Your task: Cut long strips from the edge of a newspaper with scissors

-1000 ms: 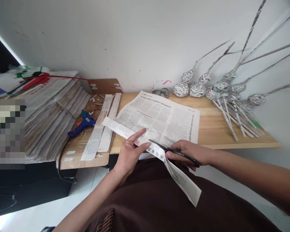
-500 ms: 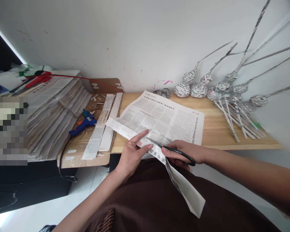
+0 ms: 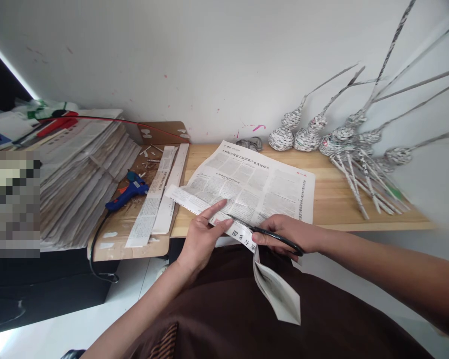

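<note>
Gap between newspaper [image 3: 252, 182] and woven gourds [image 3: 307, 139]

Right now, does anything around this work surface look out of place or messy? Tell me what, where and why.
Yes. Small scraps lie scattered on the cardboard around the blue glue gun, looking like unswept litter. Pink marks on the wall resemble stray paint. The scissors and newspaper look normal.

White wall [image 3: 209, 60] bearing pink stains [image 3: 261, 126] stands behind a wood-grain tabletop [image 3: 325, 192], with a black-sided unit [image 3: 48, 286] at left, pale tiled floor [image 3: 127, 289] below, and a bright strip [image 3: 11, 66] slanting at upper left.
</note>
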`<state>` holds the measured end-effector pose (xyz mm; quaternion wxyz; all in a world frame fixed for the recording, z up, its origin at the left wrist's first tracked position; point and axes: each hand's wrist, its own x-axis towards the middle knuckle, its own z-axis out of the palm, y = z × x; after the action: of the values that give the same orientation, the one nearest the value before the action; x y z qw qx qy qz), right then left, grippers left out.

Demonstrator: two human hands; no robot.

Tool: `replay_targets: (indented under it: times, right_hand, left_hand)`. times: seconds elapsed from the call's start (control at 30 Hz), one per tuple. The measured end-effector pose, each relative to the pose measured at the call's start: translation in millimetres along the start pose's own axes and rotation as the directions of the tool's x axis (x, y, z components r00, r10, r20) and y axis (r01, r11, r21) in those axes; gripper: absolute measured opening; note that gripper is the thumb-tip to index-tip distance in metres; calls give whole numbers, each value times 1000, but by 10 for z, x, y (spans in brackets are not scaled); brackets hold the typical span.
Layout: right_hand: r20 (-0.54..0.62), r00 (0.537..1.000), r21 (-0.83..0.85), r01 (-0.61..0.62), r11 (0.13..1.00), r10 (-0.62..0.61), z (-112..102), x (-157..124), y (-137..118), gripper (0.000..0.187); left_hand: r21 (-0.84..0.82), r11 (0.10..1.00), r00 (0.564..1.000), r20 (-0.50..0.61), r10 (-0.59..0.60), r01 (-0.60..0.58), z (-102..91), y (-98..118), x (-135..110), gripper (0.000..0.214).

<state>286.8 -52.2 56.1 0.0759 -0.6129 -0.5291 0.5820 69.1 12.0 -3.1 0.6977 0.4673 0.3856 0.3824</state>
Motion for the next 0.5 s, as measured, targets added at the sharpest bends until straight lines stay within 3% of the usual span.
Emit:
replay_targets:
  times: [0.13, 0.27, 0.5]
  right_hand:
    - [7, 1000, -16, 2, 1000, -2, -23, -13, 10, 60]
    - [54, 998, 6, 37, 999, -37, -37, 11, -38, 61]
    - [62, 997, 32, 41, 999, -43, -24, 49, -97, 61]
  left_hand:
    - [-59, 997, 995, -87, 48, -53, -60, 21, 64, 58]
    - [-63, 998, 999, -36, -3, 1, -62, 33, 59, 66]
    - [-41, 999, 998, -60, 27, -29, -33, 74, 31, 64]
